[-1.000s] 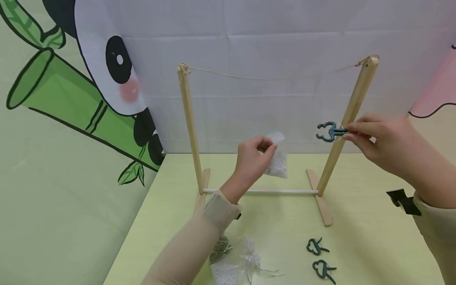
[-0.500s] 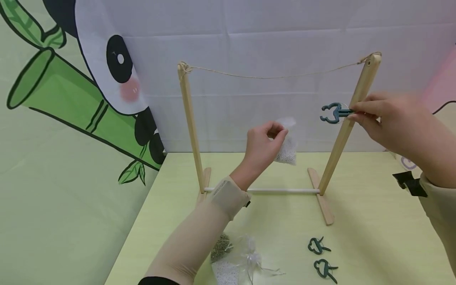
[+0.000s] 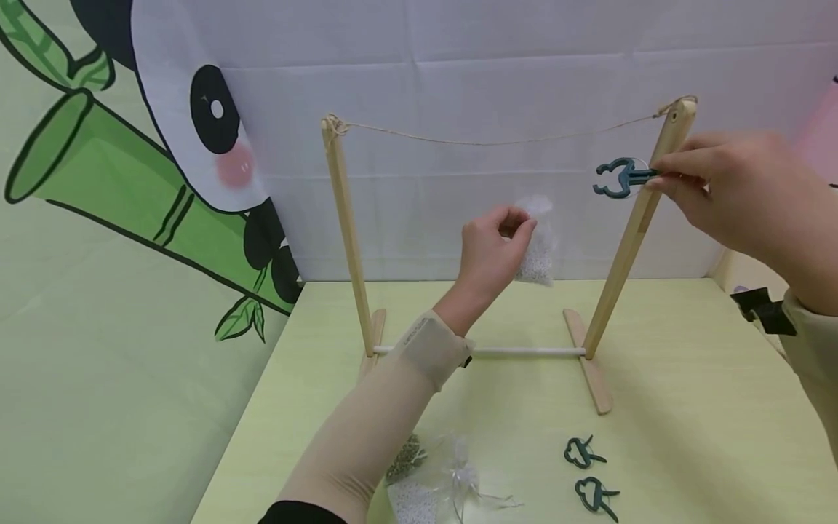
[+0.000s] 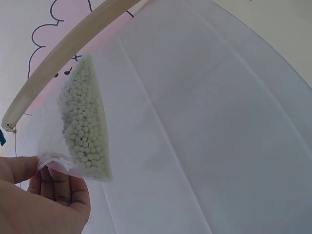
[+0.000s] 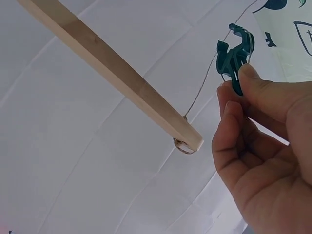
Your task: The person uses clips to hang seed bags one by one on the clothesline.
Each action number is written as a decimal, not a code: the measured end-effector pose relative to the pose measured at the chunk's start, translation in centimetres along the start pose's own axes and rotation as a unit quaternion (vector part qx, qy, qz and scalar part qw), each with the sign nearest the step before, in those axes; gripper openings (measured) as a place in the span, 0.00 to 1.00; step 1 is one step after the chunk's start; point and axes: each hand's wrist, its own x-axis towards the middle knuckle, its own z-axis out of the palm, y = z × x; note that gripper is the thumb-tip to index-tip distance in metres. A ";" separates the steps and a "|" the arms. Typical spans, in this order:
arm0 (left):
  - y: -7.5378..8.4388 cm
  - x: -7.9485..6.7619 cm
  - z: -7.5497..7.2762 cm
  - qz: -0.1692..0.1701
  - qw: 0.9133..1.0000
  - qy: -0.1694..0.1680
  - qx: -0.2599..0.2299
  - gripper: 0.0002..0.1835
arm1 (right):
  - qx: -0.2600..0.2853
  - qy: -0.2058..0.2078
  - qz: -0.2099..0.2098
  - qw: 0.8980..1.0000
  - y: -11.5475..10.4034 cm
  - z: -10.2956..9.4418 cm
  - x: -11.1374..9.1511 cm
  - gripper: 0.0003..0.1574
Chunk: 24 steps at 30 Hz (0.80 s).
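Observation:
My left hand pinches the top of a small clear bag of white beads, which hangs below the string tied between two wooden posts. In the left wrist view, the beads fill the lower part of the bag and the thumb and fingers grip its gathered edge. Near the right post, my right hand squeezes the handles of a dark green plant clip. Its jaws are spread and point left, below the string. The right wrist view shows the clip between thumb and fingertips.
Two more green clips lie at the table's front. Beside my left forearm are a bag of dried herbs, another bag of white beads and a tied translucent pouch. A white rod joins the feet of the stand.
Both hands have risen toward the string, the left also shifting right with the bag of beads. The right hand has lifted the plant clip, its jaws still spread.

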 end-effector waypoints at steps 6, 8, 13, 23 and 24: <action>0.3 0.9 0.4 -0.007 1.000 0.003 -0.002 0.04 | -0.018 0.024 0.006 1.000 0.9 -0.8 1.1 0.09; 0.4 1.3 0.4 -0.013 1.000 0.004 -0.005 0.04 | -0.028 0.026 0.000 0.999 1.1 -1.0 1.6 0.08; 0.7 2.1 0.6 -0.020 1.000 0.004 -0.009 0.04 | -0.053 0.000 0.003 0.999 1.2 -1.5 2.7 0.07; 1.4 3.3 1.5 -0.030 0.999 0.009 -0.028 0.03 | -0.067 -0.061 0.077 0.993 0.9 -2.2 4.3 0.07; 1.4 3.4 1.6 -0.031 0.999 0.010 -0.029 0.03 | -0.067 -0.068 0.080 0.992 0.9 -2.2 4.4 0.07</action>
